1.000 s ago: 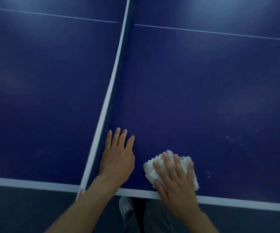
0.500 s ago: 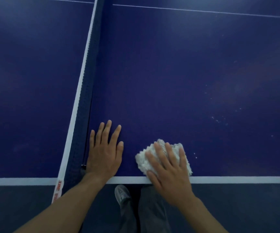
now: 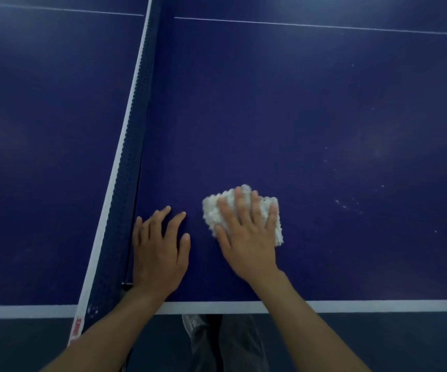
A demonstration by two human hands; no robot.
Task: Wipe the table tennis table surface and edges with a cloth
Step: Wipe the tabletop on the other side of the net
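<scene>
right hand [image 3: 246,237] flat on cloth [image 3: 211,214], fingers straight and spread, pressing, not grasping. cloth white, nubbly, folded; lies on table [image 3: 324,116] right of net [image 3: 133,146], near the white edge line [image 3: 351,306] but not on it. left hand [image 3: 157,253] released, palm down on bare table, fingers loosely spread, just beside net, apart from cloth. pale specks [image 3: 348,205] on surface right of cloth. below edge: shoe [image 3: 191,324], dark trousers [image 3: 233,342].
</scene>
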